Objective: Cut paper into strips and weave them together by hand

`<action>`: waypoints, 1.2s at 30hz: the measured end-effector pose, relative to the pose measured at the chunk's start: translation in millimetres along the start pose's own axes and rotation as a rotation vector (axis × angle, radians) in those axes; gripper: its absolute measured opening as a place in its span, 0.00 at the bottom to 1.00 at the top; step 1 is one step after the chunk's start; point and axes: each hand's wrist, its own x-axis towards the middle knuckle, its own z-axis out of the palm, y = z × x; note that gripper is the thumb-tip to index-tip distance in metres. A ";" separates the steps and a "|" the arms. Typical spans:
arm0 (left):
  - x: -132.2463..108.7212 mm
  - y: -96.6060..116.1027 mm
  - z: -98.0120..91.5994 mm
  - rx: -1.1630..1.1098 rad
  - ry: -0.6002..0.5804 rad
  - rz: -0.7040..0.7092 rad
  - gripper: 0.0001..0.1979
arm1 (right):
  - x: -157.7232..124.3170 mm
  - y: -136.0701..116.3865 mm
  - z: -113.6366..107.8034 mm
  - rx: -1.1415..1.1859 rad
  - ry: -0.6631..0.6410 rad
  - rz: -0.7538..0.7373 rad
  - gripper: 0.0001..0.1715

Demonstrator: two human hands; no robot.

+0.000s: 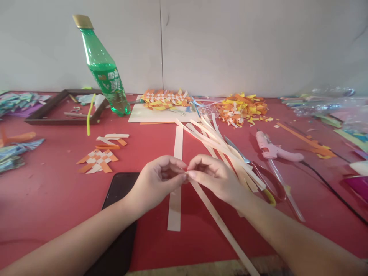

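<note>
End of paper strip (221,226) behind fingertips (192,174)

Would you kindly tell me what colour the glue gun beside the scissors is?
The glue gun is pale pink, clearest in the head view.

Left hand (156,184) and right hand (215,178) meet fingertip to fingertip, pinching.

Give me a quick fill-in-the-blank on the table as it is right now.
1. The left hand and right hand pinch one pale paper ____ between their fingertips.
2. The bottle near the wall is ____ in colour.
3. The dark phone lies under the ____ forearm.
4. The glue gun beside the scissors is ____ in colour.
Missing words: strip; green; left; pink.
</note>
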 end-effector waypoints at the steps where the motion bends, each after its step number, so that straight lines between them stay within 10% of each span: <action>1: -0.2 -0.2 0.5 0.025 -0.001 0.008 0.10 | -0.1 0.7 -0.1 -0.007 0.007 -0.004 0.03; 15: -2.3 -0.9 0.3 0.303 -0.044 0.036 0.06 | -1.3 3.0 0.7 -0.026 0.002 0.065 0.02; 36: -0.6 3.5 -0.6 0.057 -0.013 -0.024 0.11 | -0.4 3.7 -3.1 -0.080 0.012 0.068 0.03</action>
